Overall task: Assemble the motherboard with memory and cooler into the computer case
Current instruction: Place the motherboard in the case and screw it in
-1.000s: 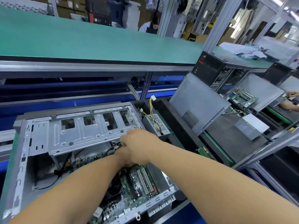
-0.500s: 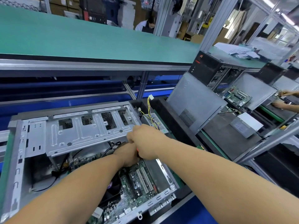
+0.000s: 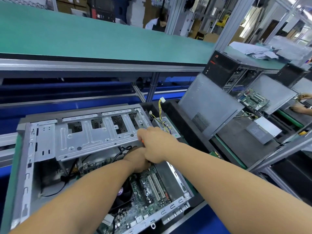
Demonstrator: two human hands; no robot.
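Observation:
An open grey computer case (image 3: 25,166) lies on its side before me. A green motherboard (image 3: 146,200) with white slots sits inside it, and a black cooler fan (image 3: 123,195) shows under my left forearm. A silver drive cage (image 3: 87,134) spans the upper part of the case. My right hand (image 3: 155,144) grips a tool with an orange handle (image 3: 142,141), held upright over the board's far corner. My left hand (image 3: 138,159) is just below it, fingers curled down at the board; what they touch is hidden.
A power supply (image 3: 166,127) with yellow and black wires (image 3: 160,107) lies beyond the case. Grey side panels (image 3: 207,105) lean to the right beside other open cases. A green shelf (image 3: 101,38) runs overhead. Another person's hands (image 3: 302,107) work at far right.
Both hands stay at the board's far corner; the right hand has shifted slightly and the orange handle now shows. The view has drifted a little.

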